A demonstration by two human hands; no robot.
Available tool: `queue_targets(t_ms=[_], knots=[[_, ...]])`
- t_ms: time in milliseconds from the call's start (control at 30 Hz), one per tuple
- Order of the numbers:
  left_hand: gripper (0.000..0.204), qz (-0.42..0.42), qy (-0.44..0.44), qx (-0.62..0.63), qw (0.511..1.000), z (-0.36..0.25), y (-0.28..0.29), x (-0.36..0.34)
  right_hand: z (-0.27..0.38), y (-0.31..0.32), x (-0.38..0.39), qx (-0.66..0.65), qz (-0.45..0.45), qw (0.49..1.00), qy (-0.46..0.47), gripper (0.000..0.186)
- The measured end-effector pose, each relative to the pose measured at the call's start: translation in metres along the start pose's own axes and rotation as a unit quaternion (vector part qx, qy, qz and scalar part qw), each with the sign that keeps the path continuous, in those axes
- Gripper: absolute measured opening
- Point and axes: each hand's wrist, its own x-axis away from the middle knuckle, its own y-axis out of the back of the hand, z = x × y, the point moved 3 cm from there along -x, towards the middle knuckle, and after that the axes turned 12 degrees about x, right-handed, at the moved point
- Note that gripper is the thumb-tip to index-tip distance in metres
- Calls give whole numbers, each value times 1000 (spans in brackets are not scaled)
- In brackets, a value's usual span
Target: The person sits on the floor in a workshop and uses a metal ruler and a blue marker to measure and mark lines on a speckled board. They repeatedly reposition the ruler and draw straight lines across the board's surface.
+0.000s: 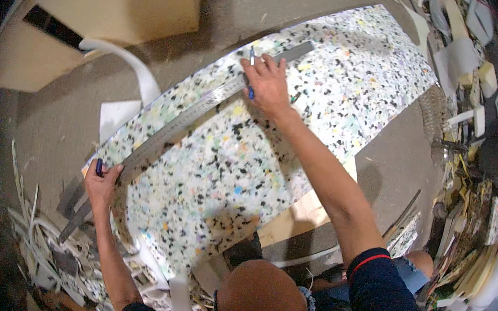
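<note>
A large slab of speckled, multicoloured bonded foam (214, 182) lies slanting before me. Along its far left part runs a long metal ruler (180, 119), its lower end reaching past the slab's edge. My left hand (100, 184) is closed at the near left edge, thumb on the ruler, with a short dark blue pen-like piece (99, 167) upright between its fingers. My right hand (268, 88) presses on the ruler nearer its upper end. A blue pen (250, 92) is held in that hand, its thin clear part sticking out beyond the fingers.
Beige foam blocks (150, 0) stand at the far left. A curved white foam strip (130, 63) and a white piece (118, 118) lie beyond the slab. Foam offcuts (479, 258) pile up on the right, and white scraps (50, 255) at lower left. A yellowish board (303, 219) shows under the slab.
</note>
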Motion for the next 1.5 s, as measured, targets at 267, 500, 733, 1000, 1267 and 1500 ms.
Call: queue_targets(t_ms=[267,500,733,1000,1267,1500], knots=[[48,19,13,-26,999,32,-23,-43,-33,-28,-9,-70,-37,990,-114,106],[47,63,28,31,997,43,-32,-53,-39,-42,-4,-89,-51,988,-119,113],[47,72,34,33,996,38,-37,-55,-39,-44,-5,-81,-57,987,-127,113],[44,74,41,6,996,34,-37,-58,-41,-45,-6,-83,-20,987,-140,115],[46,79,26,-9,996,30,-43,-58,-44,-47,-10,-100,39,984,-141,109],[58,65,88,-120,987,19,-40,-53,52,-4,-43,-371,24,928,11,60]])
